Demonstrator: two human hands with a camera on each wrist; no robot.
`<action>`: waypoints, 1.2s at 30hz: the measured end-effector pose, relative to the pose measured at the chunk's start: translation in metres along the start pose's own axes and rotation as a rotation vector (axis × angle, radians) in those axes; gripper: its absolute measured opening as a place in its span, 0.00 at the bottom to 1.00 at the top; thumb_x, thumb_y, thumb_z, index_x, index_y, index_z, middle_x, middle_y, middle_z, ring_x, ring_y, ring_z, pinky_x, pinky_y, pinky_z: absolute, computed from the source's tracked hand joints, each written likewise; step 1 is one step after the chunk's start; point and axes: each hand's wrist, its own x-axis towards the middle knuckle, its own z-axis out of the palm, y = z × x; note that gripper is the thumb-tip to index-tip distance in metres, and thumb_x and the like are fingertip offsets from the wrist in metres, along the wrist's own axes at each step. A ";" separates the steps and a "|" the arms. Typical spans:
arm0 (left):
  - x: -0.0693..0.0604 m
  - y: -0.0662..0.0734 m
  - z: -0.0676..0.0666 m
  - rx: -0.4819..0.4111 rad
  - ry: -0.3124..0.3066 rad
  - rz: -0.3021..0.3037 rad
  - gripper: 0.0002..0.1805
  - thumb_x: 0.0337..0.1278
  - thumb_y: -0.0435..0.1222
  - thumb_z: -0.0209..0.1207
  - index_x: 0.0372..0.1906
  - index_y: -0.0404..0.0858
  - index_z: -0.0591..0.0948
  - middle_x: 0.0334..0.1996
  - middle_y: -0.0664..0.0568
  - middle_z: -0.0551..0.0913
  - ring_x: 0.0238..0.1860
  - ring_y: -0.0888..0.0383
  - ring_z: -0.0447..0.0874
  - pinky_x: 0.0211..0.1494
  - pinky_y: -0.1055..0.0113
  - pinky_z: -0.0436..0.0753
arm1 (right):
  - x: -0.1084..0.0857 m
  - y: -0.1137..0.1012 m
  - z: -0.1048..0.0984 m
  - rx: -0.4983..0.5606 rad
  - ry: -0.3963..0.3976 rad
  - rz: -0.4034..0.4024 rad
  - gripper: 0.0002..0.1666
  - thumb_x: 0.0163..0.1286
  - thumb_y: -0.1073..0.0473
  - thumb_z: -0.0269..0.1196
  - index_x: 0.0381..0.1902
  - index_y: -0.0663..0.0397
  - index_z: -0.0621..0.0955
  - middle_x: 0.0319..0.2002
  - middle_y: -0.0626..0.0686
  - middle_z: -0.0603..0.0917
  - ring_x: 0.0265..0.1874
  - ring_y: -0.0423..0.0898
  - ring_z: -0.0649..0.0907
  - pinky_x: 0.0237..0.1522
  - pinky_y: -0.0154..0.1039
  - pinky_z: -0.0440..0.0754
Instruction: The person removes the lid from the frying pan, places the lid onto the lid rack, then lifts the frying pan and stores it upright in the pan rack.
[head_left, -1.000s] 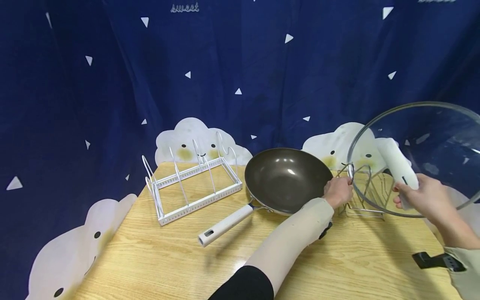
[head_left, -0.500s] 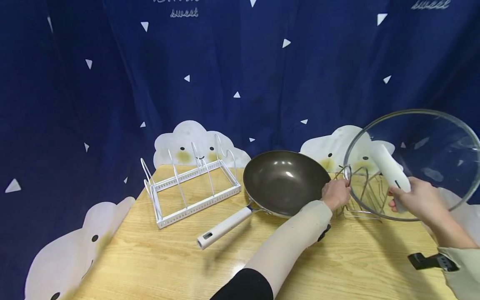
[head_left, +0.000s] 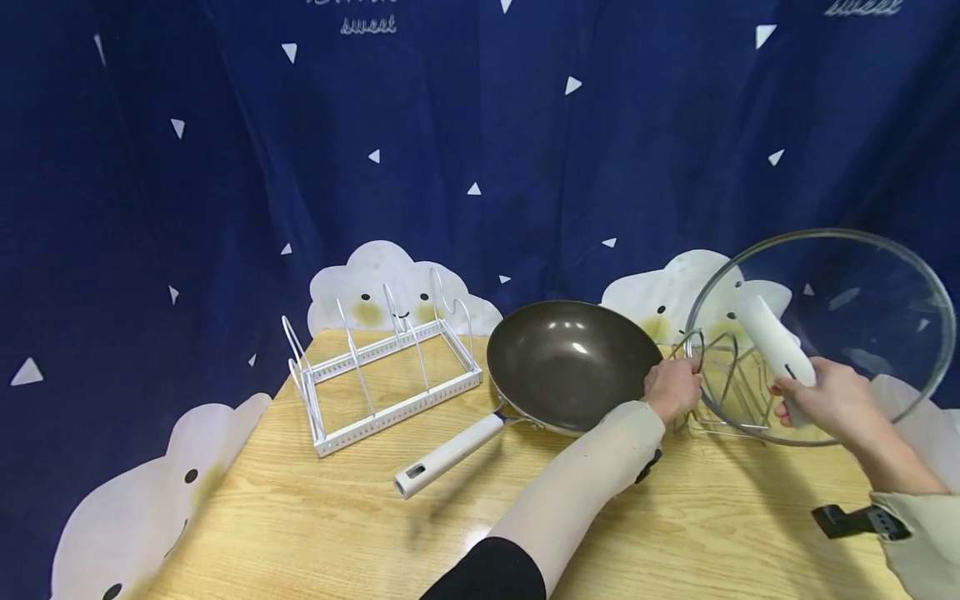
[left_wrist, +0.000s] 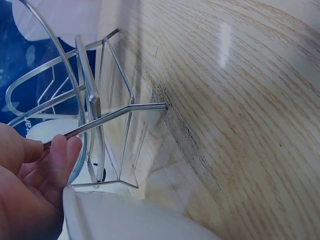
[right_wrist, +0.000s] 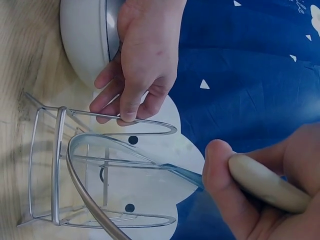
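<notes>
My left hand (head_left: 675, 385) pinches a wire loop of a small metal lid rack (left_wrist: 97, 125) between thumb and fingers. The rack stands on the table to the right of a dark wok (head_left: 573, 367). My right hand (head_left: 840, 400) grips the white handle (head_left: 776, 340) of a large glass lid (head_left: 877, 308). The lid is held on edge, its lower rim (right_wrist: 82, 187) down among the rack's wires in the right wrist view. Whether that rim rests on the rack I cannot tell. In the head view, my left hand and the lid partly cover the rack.
Left of the wok stands a white expandable rack (head_left: 401, 417) with upright wire dividers. The wok's pale handle (head_left: 450, 454) points toward the front left. A blue curtain (head_left: 420, 200) with white clouds hangs behind the wooden table (head_left: 315, 533).
The lid in my right hand has come down and slightly left toward the metal rack. My left hand keeps its pinch on the rack's wire. The view has shifted slightly.
</notes>
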 end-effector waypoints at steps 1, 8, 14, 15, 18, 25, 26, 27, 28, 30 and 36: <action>0.000 0.000 0.000 -0.001 0.005 -0.002 0.15 0.68 0.50 0.48 0.23 0.53 0.71 0.27 0.66 0.77 0.24 0.64 0.70 0.24 0.70 0.68 | 0.000 0.000 0.000 -0.003 0.000 -0.005 0.26 0.72 0.54 0.51 0.46 0.79 0.68 0.27 0.59 0.83 0.18 0.46 0.82 0.22 0.35 0.75; 0.000 0.001 0.001 -0.024 0.004 0.004 0.16 0.69 0.49 0.46 0.23 0.53 0.71 0.25 0.66 0.75 0.25 0.65 0.71 0.26 0.71 0.68 | 0.004 0.000 0.002 -0.121 0.041 -0.020 0.22 0.70 0.55 0.55 0.41 0.75 0.72 0.21 0.54 0.81 0.16 0.46 0.80 0.24 0.38 0.71; 0.001 0.000 0.002 -0.022 -0.003 0.007 0.14 0.69 0.49 0.46 0.26 0.56 0.73 0.26 0.67 0.76 0.27 0.66 0.73 0.28 0.72 0.70 | 0.007 -0.002 0.004 -0.123 0.035 0.011 0.23 0.70 0.55 0.55 0.42 0.77 0.70 0.21 0.55 0.81 0.16 0.46 0.80 0.25 0.42 0.75; 0.001 0.000 0.002 -0.027 -0.005 0.006 0.13 0.69 0.49 0.47 0.27 0.56 0.74 0.27 0.67 0.77 0.27 0.66 0.73 0.28 0.72 0.70 | 0.008 -0.002 0.004 -0.116 0.032 0.013 0.24 0.70 0.55 0.55 0.43 0.77 0.70 0.21 0.56 0.81 0.16 0.47 0.81 0.25 0.42 0.75; 0.001 -0.001 0.003 -0.038 -0.006 0.000 0.11 0.69 0.49 0.48 0.30 0.58 0.76 0.30 0.69 0.78 0.29 0.66 0.74 0.29 0.72 0.71 | 0.010 -0.001 0.004 -0.130 0.043 0.001 0.23 0.68 0.55 0.57 0.42 0.77 0.71 0.22 0.59 0.80 0.16 0.47 0.80 0.25 0.45 0.75; 0.003 0.000 0.002 -0.036 0.013 -0.002 0.11 0.68 0.50 0.48 0.29 0.58 0.76 0.32 0.69 0.79 0.31 0.66 0.76 0.31 0.72 0.72 | 0.016 -0.003 0.004 -0.153 0.049 -0.015 0.22 0.66 0.57 0.58 0.41 0.77 0.71 0.23 0.62 0.80 0.17 0.48 0.80 0.24 0.44 0.74; 0.003 0.000 0.002 -0.038 0.012 -0.001 0.12 0.69 0.50 0.48 0.28 0.57 0.75 0.31 0.69 0.79 0.31 0.66 0.75 0.31 0.72 0.71 | 0.016 -0.003 0.005 -0.151 0.044 -0.011 0.22 0.66 0.57 0.57 0.41 0.77 0.71 0.24 0.62 0.81 0.17 0.48 0.80 0.24 0.44 0.74; 0.003 0.000 0.002 -0.041 0.011 -0.001 0.13 0.69 0.50 0.47 0.27 0.57 0.75 0.30 0.68 0.78 0.31 0.66 0.75 0.31 0.71 0.71 | 0.017 -0.004 0.005 -0.158 0.045 -0.013 0.22 0.66 0.57 0.57 0.41 0.77 0.71 0.24 0.62 0.81 0.17 0.48 0.80 0.24 0.44 0.74; 0.004 -0.001 0.002 -0.040 0.008 0.001 0.13 0.69 0.50 0.47 0.27 0.56 0.74 0.29 0.68 0.78 0.30 0.66 0.75 0.31 0.71 0.71 | 0.017 -0.004 0.005 -0.164 0.048 -0.017 0.23 0.66 0.57 0.58 0.41 0.78 0.70 0.23 0.62 0.81 0.17 0.48 0.80 0.24 0.44 0.74; 0.004 -0.001 0.003 -0.045 0.001 0.001 0.13 0.69 0.50 0.47 0.27 0.56 0.74 0.28 0.67 0.77 0.30 0.65 0.74 0.31 0.71 0.71 | 0.019 -0.005 0.005 -0.175 0.043 -0.018 0.24 0.65 0.58 0.58 0.42 0.79 0.69 0.24 0.64 0.80 0.18 0.50 0.80 0.23 0.46 0.74; 0.003 -0.002 0.003 -0.060 -0.001 0.008 0.11 0.69 0.49 0.47 0.30 0.57 0.76 0.30 0.66 0.79 0.32 0.65 0.76 0.32 0.70 0.72 | 0.022 -0.007 0.006 -0.195 0.015 0.008 0.26 0.65 0.58 0.58 0.44 0.82 0.67 0.26 0.69 0.78 0.20 0.53 0.80 0.22 0.46 0.74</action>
